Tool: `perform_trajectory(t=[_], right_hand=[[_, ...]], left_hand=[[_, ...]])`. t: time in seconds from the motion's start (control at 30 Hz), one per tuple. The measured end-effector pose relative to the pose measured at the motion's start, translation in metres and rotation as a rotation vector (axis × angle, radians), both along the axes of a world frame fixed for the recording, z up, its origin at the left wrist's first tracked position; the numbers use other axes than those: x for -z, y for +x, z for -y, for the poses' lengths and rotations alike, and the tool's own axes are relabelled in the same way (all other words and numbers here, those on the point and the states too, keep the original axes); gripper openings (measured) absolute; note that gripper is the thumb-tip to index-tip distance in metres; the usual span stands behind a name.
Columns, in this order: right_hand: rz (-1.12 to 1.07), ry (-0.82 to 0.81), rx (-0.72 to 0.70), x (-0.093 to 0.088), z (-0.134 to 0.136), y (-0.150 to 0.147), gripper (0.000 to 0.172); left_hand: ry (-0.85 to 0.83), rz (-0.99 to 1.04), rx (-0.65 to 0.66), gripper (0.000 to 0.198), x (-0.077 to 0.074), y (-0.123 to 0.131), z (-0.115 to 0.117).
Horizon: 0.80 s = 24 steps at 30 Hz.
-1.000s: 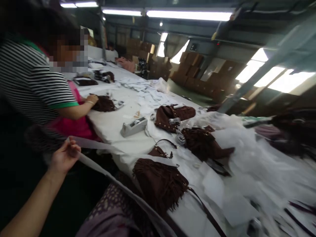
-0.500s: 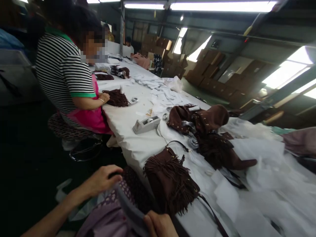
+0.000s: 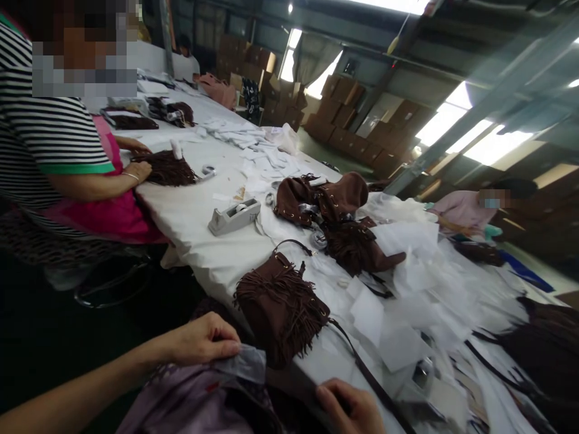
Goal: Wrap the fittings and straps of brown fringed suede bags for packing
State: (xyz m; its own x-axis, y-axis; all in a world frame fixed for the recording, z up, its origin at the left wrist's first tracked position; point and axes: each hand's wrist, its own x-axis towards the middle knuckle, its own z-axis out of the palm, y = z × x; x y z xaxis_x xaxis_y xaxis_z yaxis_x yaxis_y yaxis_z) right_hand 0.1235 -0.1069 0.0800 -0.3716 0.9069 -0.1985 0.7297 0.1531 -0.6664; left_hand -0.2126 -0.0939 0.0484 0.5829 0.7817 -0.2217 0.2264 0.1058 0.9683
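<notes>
My left hand (image 3: 205, 339) is closed, pinching a small piece of clear plastic film (image 3: 248, 364) between thumb and fingers above my lap. My right hand (image 3: 350, 407) is by the near table edge at the bottom of the view. Its fingers are loosely bent and partly cut off by the frame, and nothing shows in them. Between and beyond my hands lies a dark brown fringed bag (image 3: 283, 307) on the white-covered table (image 3: 199, 235). Its long strap (image 3: 357, 355) trails toward the lower right, past my right hand.
A grey tape dispenser (image 3: 234, 217) stands beyond the bag. More brown bags (image 3: 341, 199) lie heaped near white paper sheets (image 3: 402, 337). At left, a co-worker in a striped shirt (image 3: 54, 129) handles fringed brown material (image 3: 169, 169). Another person (image 3: 461, 211) is across the table.
The view has swung right and closer. My left hand now pinches the plastic film, and the greyish strip earlier by my right hand no longer shows there. My right hand has moved toward the table edge.
</notes>
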Motion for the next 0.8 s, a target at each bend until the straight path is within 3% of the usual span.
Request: perform_trajectory(t=[0.17,0.23,0.3,0.37,0.47,0.57,0.67,0.8], right_hand=[[-0.040,0.149,-0.126,-0.063,-0.035,-0.052,0.037],[-0.081,0.198,-0.181,-0.077,-0.043,-0.079,0.037],[-0.131,0.222,-0.186,-0.079,-0.046,-0.094,0.038],[-0.156,0.217,-0.147,-0.072,-0.050,-0.091,0.041],[-0.141,0.195,-0.077,-0.062,-0.063,-0.060,0.045],[-0.135,0.212,-0.022,-0.076,-0.080,-0.030,0.044],[-0.120,0.285,-0.023,-0.110,-0.092,-0.029,0.039],[-0.118,0.362,-0.066,-0.146,-0.098,-0.067,0.037]], left_hand=[[0.078,0.056,-0.064,0.040,-0.037,0.029,-0.012],[0.141,0.087,-0.108,0.038,-0.056,0.035,-0.017],[0.220,0.093,-0.175,0.034,-0.074,0.028,-0.021],[0.300,0.045,-0.257,0.032,-0.085,0.008,-0.024],[0.339,-0.042,-0.367,0.035,-0.088,-0.027,-0.031],[0.320,-0.071,-0.347,0.038,-0.085,-0.041,-0.044],[0.339,-0.037,-0.253,0.037,-0.093,-0.022,-0.064],[0.423,0.044,-0.169,0.034,-0.128,0.022,-0.085]])
